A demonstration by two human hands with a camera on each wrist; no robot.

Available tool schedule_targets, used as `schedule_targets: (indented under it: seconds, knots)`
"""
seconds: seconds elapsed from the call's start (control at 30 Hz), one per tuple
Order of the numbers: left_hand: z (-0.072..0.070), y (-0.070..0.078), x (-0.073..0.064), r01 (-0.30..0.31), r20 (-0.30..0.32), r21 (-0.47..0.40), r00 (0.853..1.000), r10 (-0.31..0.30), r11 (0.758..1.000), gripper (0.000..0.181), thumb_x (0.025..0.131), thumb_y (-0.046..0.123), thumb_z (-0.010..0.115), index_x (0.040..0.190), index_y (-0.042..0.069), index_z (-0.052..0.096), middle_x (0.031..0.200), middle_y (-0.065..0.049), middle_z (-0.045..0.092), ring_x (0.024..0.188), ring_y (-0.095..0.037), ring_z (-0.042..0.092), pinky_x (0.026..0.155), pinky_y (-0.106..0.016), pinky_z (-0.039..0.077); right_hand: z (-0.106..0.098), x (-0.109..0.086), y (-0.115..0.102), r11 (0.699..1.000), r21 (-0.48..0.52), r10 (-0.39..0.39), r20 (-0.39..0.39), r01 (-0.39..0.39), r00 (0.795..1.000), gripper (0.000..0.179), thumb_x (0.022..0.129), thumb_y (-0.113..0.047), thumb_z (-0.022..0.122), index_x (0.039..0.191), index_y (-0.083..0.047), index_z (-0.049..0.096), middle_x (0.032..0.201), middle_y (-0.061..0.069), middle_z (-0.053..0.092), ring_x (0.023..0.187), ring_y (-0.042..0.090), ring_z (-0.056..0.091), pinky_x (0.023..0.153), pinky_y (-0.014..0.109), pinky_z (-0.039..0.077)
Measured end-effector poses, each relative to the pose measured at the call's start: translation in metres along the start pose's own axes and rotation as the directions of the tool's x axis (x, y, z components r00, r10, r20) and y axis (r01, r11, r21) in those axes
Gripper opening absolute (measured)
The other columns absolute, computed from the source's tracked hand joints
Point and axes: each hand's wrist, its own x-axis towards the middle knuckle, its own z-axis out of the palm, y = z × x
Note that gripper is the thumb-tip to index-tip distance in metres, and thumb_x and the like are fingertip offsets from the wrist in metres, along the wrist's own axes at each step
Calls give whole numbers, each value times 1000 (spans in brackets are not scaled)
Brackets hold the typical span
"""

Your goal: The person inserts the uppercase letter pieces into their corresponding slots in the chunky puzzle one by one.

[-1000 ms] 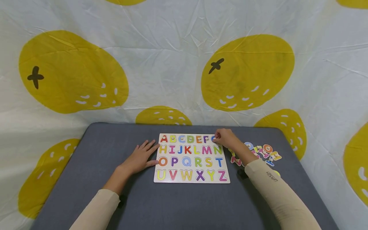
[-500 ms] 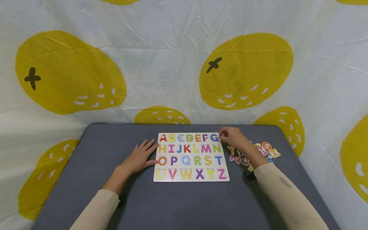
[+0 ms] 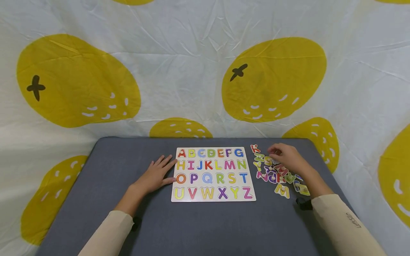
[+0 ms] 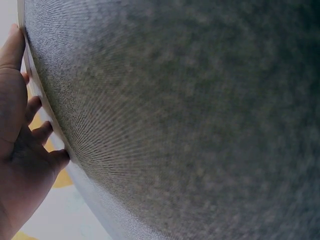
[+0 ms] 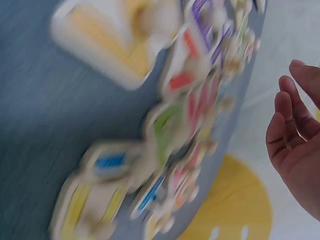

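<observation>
A white alphabet puzzle board [image 3: 216, 193] lies flat on the grey table. Knobbed pieces sit in its top row, A to G, the blue G [image 3: 238, 153] at the right end. My left hand [image 3: 154, 176] rests with spread fingers on the table, its thumb and fingertips at the board's left edge. Over the loose letter pieces [image 3: 277, 177] hovers my right hand [image 3: 287, 159], partly covering them. In the right wrist view the right hand [image 5: 300, 135] shows bent, relaxed fingers apart from the thumb, holding nothing visible. A red K piece [image 3: 255, 148] lies nearest the board's top right corner.
The loose pieces overlap in a heap right of the board, each with a small knob. A yellow piece [image 3: 282, 191] lies at the heap's near side. Behind the table [image 3: 205, 227] hangs a white curtain [image 3: 182, 81] with yellow fruit prints.
My right hand leaves the blue G at the board's top right corner and moves right over the loose pieces, uncovering the red K. The left hand stays in place.
</observation>
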Motion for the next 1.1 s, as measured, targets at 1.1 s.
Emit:
schedule_targets:
  seconds: [1.1]
  knots:
    - [1, 0, 0, 7, 5, -17, 1000, -7, 1000, 84, 96, 56, 66, 164, 19, 33, 170, -15, 28, 157, -47, 19, 118, -75, 19, -18, -73, 107, 987, -62, 148, -25, -150, 989, 21, 93, -2, 71, 112, 7, 71, 100, 21, 73, 86, 31, 66, 75, 43, 56]
